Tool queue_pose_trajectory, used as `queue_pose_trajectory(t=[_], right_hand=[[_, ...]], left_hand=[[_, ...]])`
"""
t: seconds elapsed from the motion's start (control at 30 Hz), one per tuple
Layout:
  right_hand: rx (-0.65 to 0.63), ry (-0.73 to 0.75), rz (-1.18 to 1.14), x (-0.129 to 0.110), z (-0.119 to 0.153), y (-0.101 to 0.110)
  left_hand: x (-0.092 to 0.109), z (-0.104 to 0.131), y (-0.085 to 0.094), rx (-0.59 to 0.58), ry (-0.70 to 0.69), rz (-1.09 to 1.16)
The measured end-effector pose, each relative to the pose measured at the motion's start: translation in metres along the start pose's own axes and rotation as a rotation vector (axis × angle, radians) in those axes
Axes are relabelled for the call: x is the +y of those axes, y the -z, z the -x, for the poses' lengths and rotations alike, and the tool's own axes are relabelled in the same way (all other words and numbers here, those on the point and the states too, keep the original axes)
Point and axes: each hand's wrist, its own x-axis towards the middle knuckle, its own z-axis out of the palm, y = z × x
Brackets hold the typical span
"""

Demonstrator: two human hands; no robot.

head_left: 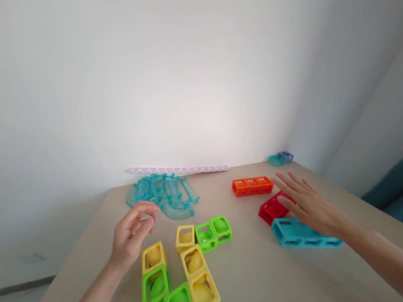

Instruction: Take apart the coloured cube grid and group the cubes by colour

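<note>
My left hand hovers above the left side of the table, its fingers loosely curled and nothing seen between them and the thumb. Just below it are a yellow hollow block and a green hollow block. Beside these, yellow blocks and green blocks form a bent line. My right hand is spread flat over the red hollow blocks and the row of blue hollow blocks, covering part of both. Whether it touches them I cannot tell.
Orange blocks lie in a row behind the red ones. Translucent blue track pieces are piled at the back left. A patterned purple strip runs along the wall. A dark blue block sits in the far right corner of the table.
</note>
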Motion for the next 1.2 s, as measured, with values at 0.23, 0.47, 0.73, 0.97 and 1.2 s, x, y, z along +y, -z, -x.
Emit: queue_pose_trajectory(t=[0.23, 0.47, 0.73, 0.97, 1.2], right_hand=[[-0.054, 0.040, -0.031, -0.001, 0.041, -0.017], [-0.050, -0.002, -0.042, -0.012, 0.039, -0.013], [-0.011, -0.061, -0.065, -0.040, 0.045, -0.009], [-0.022, -0.082, -0.019, -0.053, 0.045, -0.007], [0.012, -0.040, 0.023, -0.047, 0.051, -0.009]], left_hand=[[0.033, -0.056, -0.105, -0.630, -0.287, -0.457], [-0.033, -0.118, -0.236, -0.688, -0.144, -0.618], [-0.063, -0.106, -0.266, -0.715, -0.177, -0.545], [-0.058, -0.101, -0.264, -0.794, -0.141, -0.515], [-0.059, -0.101, -0.259, -0.842, -0.103, -0.509]])
